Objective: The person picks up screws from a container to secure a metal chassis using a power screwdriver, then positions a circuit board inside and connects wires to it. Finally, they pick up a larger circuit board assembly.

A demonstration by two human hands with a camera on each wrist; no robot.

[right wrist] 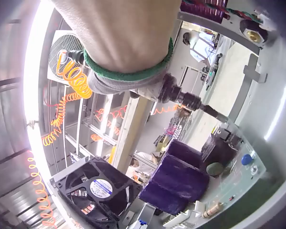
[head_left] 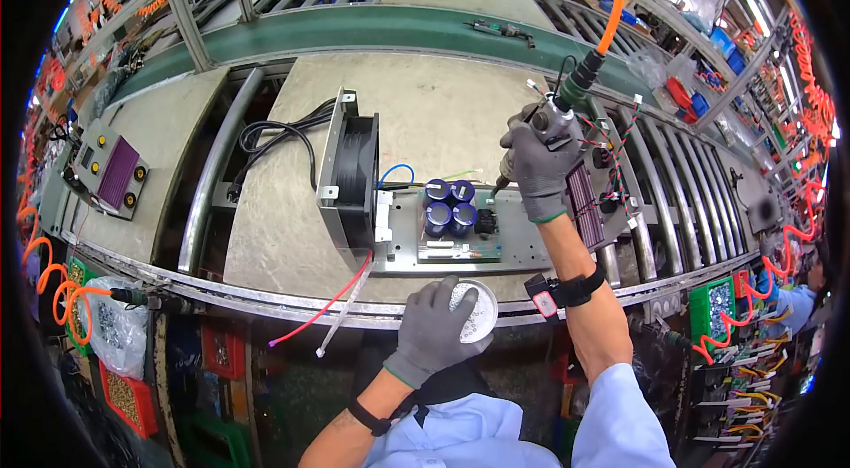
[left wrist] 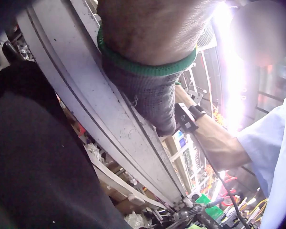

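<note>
My gloved right hand (head_left: 538,171) grips an air screwdriver (head_left: 556,121) hanging from an orange coiled hose. In the right wrist view the driver's bit (right wrist: 213,113) points down at the edge of a circuit board (right wrist: 255,183), beside a dark block. Four purple capacitors (head_left: 438,218) stand on this board, which lies on a metal plate (head_left: 403,247). A black fan (head_left: 359,176) in a bracket rises at the plate's left end. Near the bench edge, my gloved left hand (head_left: 434,331) holds a round white tub (head_left: 482,313) of small metal parts. The left wrist view shows only its glove (left wrist: 143,90).
A purple-finned unit (head_left: 584,202) with loose wires stands right of my right hand, beside metal rollers (head_left: 691,193). Black cable (head_left: 288,136) lies behind the fan. Red and white leads (head_left: 323,313) hang over the front edge. Another unit (head_left: 115,171) sits at left.
</note>
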